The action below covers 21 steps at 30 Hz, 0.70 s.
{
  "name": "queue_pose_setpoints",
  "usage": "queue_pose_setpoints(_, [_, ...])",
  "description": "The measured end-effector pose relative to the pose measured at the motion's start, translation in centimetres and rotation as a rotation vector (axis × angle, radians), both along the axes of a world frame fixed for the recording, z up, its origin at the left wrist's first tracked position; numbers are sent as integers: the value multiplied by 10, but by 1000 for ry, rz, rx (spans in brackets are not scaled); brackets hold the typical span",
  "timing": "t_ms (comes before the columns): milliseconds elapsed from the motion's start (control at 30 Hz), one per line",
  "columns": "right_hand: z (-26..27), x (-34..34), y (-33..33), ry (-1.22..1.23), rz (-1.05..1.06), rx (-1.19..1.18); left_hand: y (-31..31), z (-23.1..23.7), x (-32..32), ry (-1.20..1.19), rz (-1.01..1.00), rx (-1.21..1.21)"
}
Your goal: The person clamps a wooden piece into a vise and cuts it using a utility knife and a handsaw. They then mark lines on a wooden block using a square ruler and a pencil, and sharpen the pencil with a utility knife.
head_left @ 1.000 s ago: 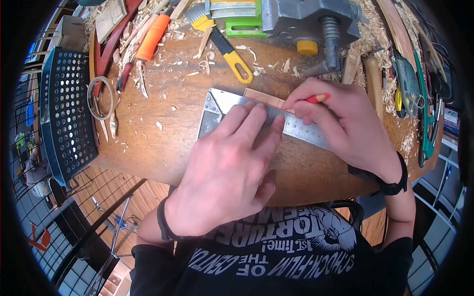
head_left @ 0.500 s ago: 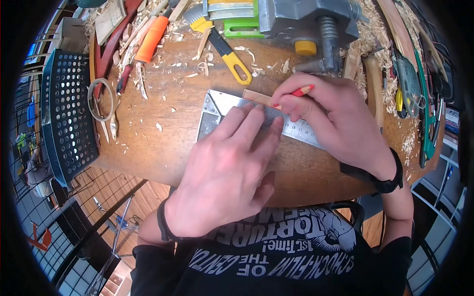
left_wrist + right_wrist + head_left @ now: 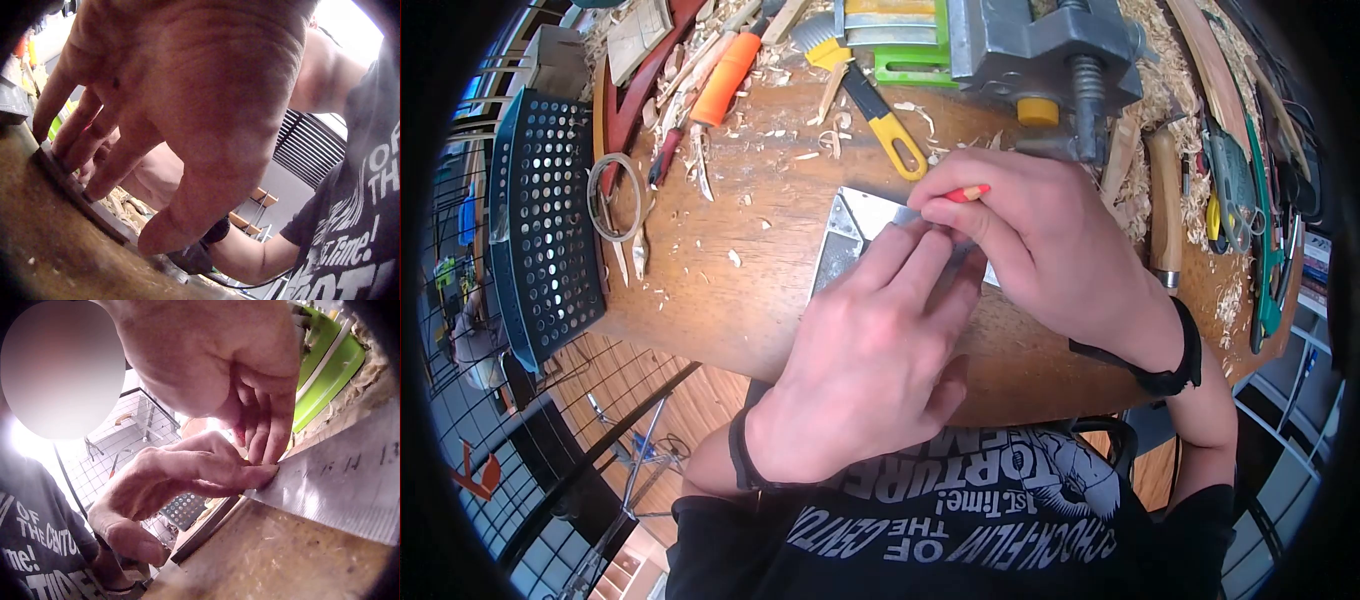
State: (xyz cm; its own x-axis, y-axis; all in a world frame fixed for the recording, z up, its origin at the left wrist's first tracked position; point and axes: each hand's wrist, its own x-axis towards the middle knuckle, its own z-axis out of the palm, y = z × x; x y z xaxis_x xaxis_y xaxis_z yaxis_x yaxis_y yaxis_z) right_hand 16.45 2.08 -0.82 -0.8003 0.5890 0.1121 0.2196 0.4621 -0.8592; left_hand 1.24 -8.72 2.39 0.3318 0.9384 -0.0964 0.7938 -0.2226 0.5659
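A metal try square lies on the wooden bench, its stock (image 3: 837, 262) at the left and its ruled blade (image 3: 337, 481) extending right. My left hand (image 3: 865, 340) presses down on the blade with fairly straight, spread fingers, the thumb apart from them. Between the thumb and fingers of my right hand (image 3: 1055, 235) is a red pencil (image 3: 970, 193), held at the blade's far edge close to the left fingertips. Its tip is covered by the hand in the head view. The thin wood strip behind the blade is hidden there too.
Beyond the hands lie a yellow-and-black handled tool (image 3: 885, 125), an orange-handled tool (image 3: 728, 78) and a metal vise (image 3: 1040, 60). A perforated dark basket (image 3: 550, 220) and a tape roll (image 3: 615, 198) stand left. At right are a wooden handle (image 3: 1165, 200) and wood shavings.
My right hand has moved left along the blade with the pencil, now close to the left fingertips and covering the wood strip. My left hand stays on the try square; the head view has shifted slightly.
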Motion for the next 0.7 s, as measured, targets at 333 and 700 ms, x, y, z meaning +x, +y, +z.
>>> queue_pose_setpoints(333, [5, 0, -1, -29, -21, 47, -1, -1, 0, -1, 2, 4])
queue_pose_setpoints(700, [-3, -2, -2, 27, 17, 233, -3, -3, 0, -13, 22, 3])
